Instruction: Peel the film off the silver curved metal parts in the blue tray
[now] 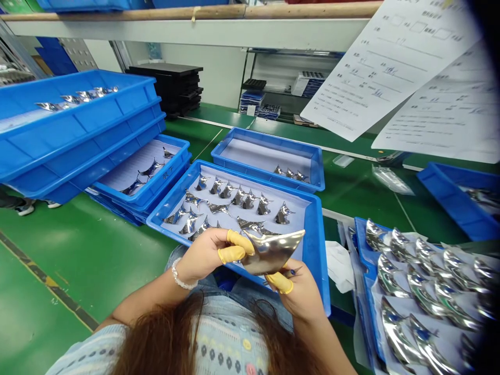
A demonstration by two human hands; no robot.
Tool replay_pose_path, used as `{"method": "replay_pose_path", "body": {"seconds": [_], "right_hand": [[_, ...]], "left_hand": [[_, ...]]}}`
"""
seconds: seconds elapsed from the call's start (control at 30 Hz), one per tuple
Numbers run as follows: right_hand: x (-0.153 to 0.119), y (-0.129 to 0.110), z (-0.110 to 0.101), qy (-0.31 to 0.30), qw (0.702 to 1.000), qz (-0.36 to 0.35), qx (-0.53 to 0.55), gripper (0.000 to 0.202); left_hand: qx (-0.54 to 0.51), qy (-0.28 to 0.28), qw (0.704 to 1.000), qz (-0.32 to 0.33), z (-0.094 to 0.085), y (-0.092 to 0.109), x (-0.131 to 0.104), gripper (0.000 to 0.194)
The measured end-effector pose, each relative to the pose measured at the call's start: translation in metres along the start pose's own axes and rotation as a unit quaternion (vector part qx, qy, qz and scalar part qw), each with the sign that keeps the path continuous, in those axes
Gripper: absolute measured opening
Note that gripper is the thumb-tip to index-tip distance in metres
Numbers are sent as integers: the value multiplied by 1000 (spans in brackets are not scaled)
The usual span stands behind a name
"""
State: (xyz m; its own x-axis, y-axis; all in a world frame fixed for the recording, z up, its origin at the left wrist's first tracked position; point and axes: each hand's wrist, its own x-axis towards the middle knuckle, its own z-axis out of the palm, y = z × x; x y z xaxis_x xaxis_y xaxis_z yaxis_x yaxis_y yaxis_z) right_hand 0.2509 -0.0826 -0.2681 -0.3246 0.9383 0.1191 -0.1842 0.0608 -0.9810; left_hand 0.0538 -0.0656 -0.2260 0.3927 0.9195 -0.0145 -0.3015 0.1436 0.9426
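Observation:
A shiny curved metal part (273, 253) with pointed corners is held over the near edge of a blue tray (317, 234). My left hand (205, 255) pinches its left corner with thumb and finger, both in yellow finger cots. Under its lower right side, my right hand (307, 294) is closed against the part, a yellow cot showing on the thumb. A slim pen-like thing (294, 271) also sticks out between the right fingers; its kind is not clear. Inside the tray, rows of similar small metal parts (263, 204) stand on white paper.
Behind lies another blue tray (269, 165) holding a few parts. Blue trays (78, 122) are stacked at the left. Larger shiny parts (424, 291) fill a tray at the right. Paper sheets (390, 67) hang at upper right, below a shelf beam (195, 32).

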Motion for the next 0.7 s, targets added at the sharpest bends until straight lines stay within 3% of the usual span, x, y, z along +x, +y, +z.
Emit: {"method": "replay_pose_path", "body": {"seconds": [0.2,0.5,0.7], "right_hand": [[1,3,1,-2,1000,16,22,27],[8,14,2,7,998,49,40,26],[15,25,2,44,989,113,89,35]], "left_hand": [[-11,4,1000,-5,1,0,0,31],[-89,106,988,-69,-1,-9,9,34],[-142,123,978,-96,-3,-22,18,33]]}}
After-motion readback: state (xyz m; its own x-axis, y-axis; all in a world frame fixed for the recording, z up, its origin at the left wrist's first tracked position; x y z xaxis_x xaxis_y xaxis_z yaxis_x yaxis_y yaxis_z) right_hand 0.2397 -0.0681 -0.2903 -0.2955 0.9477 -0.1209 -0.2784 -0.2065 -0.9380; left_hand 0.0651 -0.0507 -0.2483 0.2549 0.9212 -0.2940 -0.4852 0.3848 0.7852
